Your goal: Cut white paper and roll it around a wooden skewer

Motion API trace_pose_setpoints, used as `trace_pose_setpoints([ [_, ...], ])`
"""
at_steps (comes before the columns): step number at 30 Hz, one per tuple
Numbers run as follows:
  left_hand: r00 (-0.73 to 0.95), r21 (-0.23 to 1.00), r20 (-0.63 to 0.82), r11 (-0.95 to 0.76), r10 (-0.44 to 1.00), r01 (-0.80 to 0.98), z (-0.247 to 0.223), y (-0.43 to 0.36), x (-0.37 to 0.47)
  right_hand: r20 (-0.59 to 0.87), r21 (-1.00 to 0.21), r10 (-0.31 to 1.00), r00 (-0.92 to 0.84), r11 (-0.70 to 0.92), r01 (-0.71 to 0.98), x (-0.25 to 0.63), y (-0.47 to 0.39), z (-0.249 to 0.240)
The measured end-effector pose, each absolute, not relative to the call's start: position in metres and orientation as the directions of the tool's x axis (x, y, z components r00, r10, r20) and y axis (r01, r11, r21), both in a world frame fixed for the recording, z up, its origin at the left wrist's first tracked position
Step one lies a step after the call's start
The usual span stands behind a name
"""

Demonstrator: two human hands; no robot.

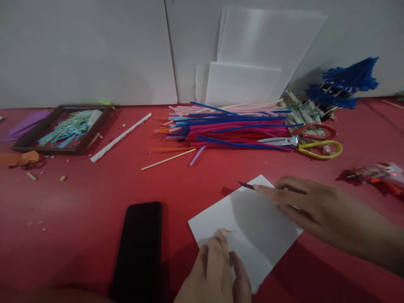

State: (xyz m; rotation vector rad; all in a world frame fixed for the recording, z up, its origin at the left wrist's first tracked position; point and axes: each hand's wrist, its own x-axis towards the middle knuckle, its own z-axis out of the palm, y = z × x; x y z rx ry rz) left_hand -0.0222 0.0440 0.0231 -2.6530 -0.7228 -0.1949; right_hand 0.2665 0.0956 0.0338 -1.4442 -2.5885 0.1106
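Near the surface's front edge, white sheet [252, 231] lies flat, apparently uncut. Left hand [214, 273] pins its near corner, fingers pressed together. Right hand [312, 206] pinches a thin blade [246, 185] at the far corner; cutting looks barely begun.

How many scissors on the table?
1: the scissors, red and yellow handles, lie at the right end of the pipe cleaner pile. The right hand holds a thin blade, not scissors. More may be hidden under clutter.
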Motion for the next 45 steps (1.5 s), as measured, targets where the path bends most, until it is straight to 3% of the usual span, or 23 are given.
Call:
trace_pose_setpoints([
  [3,0.848,-0.28,0.228,-0.802,0.478,0.527,0.026,0.049,-0.02,0.1,-0.18,0.916,-0.389,0.401,0.898,0.277,0.112,0.016],
  [10,0.859,-0.284,0.132,-0.812,0.494,0.51,0.031,0.057,-0.022,0.298,-0.1,0.931,-0.213,0.252,0.963,0.28,0.123,-0.005],
  [21,0.866,-0.245,0.162,-0.83,0.474,0.5,0.035,0.069,-0.018,0.382,-0.074,0.899,-0.214,0.261,0.963,0.262,0.11,0.005],
  [26,0.876,-0.157,0.136,-0.863,0.462,0.48,0.039,0.078,-0.012,0.374,-0.18,0.894,-0.248,0.333,0.926,0.231,0.053,0.016],
  [30,0.874,-0.12,0.102,-0.866,0.475,0.485,0.042,0.087,-0.009,0.36,-0.095,0.889,-0.282,0.336,0.937,0.225,0.03,-0.006],
  [32,0.888,-0.107,0.085,-0.882,0.452,0.459,0.042,0.088,-0.008,0.321,-0.105,0.887,-0.332,0.382,0.918,0.231,0.034,-0.016],
  [35,0.917,-0.056,0.09,-0.917,0.389,0.395,0.04,0.086,-0.007,0.152,-0.248,0.885,-0.44,0.465,0.85,0.242,0.051,-0.017],
  [40,0.888,-0.052,0.083,-0.888,0.453,0.457,0.044,0.092,-0.006,-0.131,-0.447,0.802,-0.583,0.476,0.757,0.24,0.088,0.013],
  [45,0.884,0.022,-0.174,-0.895,0.435,0.445,0.051,0.111,-0.002,-0.195,-0.586,0.65,-0.734,0.523,0.619,0.229,0.125,0.028],
])
